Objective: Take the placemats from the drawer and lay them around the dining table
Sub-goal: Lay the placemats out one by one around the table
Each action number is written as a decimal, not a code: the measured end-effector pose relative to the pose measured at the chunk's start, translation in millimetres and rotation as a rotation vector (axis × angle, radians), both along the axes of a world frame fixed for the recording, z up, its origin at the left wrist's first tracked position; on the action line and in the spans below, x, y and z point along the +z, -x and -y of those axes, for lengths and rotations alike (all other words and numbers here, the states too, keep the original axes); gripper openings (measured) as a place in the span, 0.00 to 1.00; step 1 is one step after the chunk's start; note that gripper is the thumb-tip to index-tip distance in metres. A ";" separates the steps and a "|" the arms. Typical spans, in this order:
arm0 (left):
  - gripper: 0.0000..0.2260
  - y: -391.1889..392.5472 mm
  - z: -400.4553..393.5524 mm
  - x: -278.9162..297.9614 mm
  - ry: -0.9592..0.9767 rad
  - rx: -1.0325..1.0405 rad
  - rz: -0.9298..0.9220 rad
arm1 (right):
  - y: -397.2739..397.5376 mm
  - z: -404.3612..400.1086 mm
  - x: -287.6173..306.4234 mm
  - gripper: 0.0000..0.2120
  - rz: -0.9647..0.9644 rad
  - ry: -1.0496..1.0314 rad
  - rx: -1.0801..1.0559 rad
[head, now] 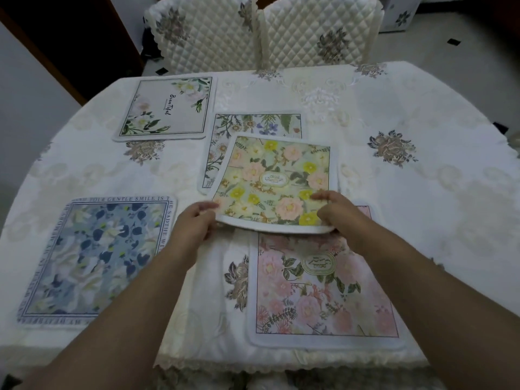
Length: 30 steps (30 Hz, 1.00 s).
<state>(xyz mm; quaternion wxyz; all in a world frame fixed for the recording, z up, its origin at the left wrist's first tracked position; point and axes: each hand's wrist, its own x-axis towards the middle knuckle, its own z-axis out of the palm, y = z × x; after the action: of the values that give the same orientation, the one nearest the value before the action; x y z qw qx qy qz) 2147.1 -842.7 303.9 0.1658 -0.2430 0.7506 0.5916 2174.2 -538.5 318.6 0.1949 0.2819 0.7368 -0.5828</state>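
Note:
A yellow and pink floral placemat (pixel 277 178) is lifted at its near edge above the table's middle. My left hand (pixel 194 223) pinches its near left corner and my right hand (pixel 334 211) grips its near right edge. Under it lies a botanical placemat with blue flowers (pixel 253 125), partly covered. A pink floral placemat (pixel 323 291) lies flat at the near right. Flat at the near left rests a blue floral placemat (pixel 92 257) with lettering round its border. At the far left lies a white placemat with green leaves (pixel 166 108).
The dining table (pixel 422 178) wears a cream embroidered cloth with lace trim along its near edge. Two quilted cream chairs (pixel 264 32) stand side by side at the far side. A dark wooden piece stands at the far left, and tiled floor shows at the far right.

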 end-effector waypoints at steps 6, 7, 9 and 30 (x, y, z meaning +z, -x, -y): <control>0.13 -17.4 -1.7 -7.4 0.221 -0.001 -0.064 | -23.1 -4.0 -13.7 0.10 -0.123 -0.243 0.008; 0.09 -17.9 -2.9 -6.2 0.173 -0.013 -0.086 | -25.3 -2.9 -12.2 0.16 -0.126 -0.231 -0.005; 0.07 -20.3 -5.0 2.5 0.025 -0.072 -0.103 | -33.1 -4.3 -5.2 0.28 -0.149 -0.150 -0.020; 0.17 -109.2 -93.2 149.6 0.128 -0.422 -0.383 | -184.6 -70.6 154.2 0.31 -0.380 -0.402 -0.110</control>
<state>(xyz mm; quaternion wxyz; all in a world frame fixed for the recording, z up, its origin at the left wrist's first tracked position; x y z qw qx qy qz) 2256.3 -749.4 453.5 0.1247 0.0247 0.8380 0.5306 2358.9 -468.0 472.8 -0.0387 0.2403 0.8445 -0.4770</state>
